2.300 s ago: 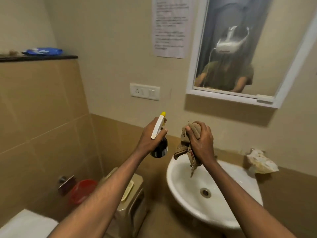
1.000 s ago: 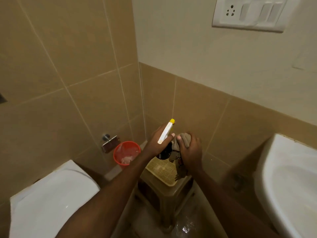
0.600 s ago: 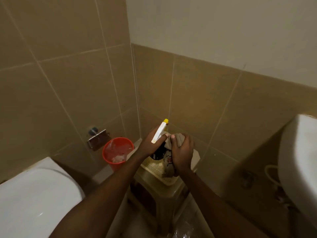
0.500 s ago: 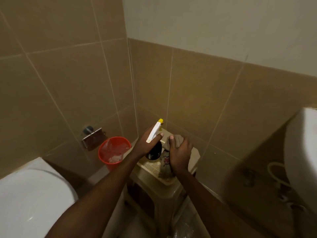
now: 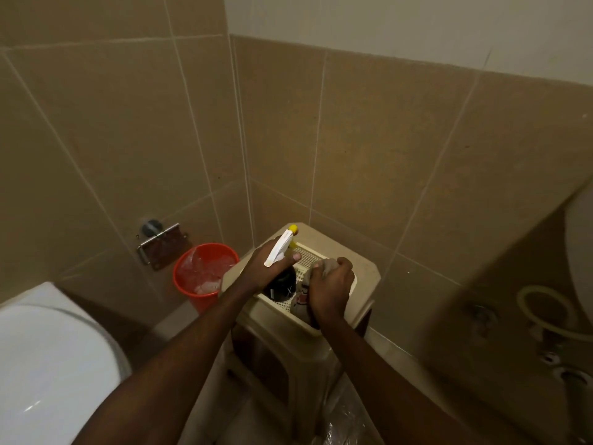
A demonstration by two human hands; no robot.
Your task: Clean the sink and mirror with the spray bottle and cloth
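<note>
My left hand (image 5: 268, 266) grips a dark spray bottle (image 5: 281, 285) with a white trigger and yellow nozzle; its base is at the perforated top of a beige plastic stool (image 5: 362, 271). Beside it, my right hand (image 5: 330, 285) is closed on a crumpled brownish cloth (image 5: 301, 297) that touches the same stool top. Only the underside edge of the white sink (image 5: 580, 252) shows at the far right. The mirror is out of view.
A red bin (image 5: 205, 274) with a plastic liner stands left of the stool, below a metal paper holder (image 5: 162, 248). A white toilet (image 5: 48, 364) fills the lower left. Pipes and a hose (image 5: 545, 319) hang under the sink. Tiled walls meet behind the stool.
My view swung from the sink and mirror down to the corner stool. Both hands lowered the bottle and the cloth onto the stool top.
</note>
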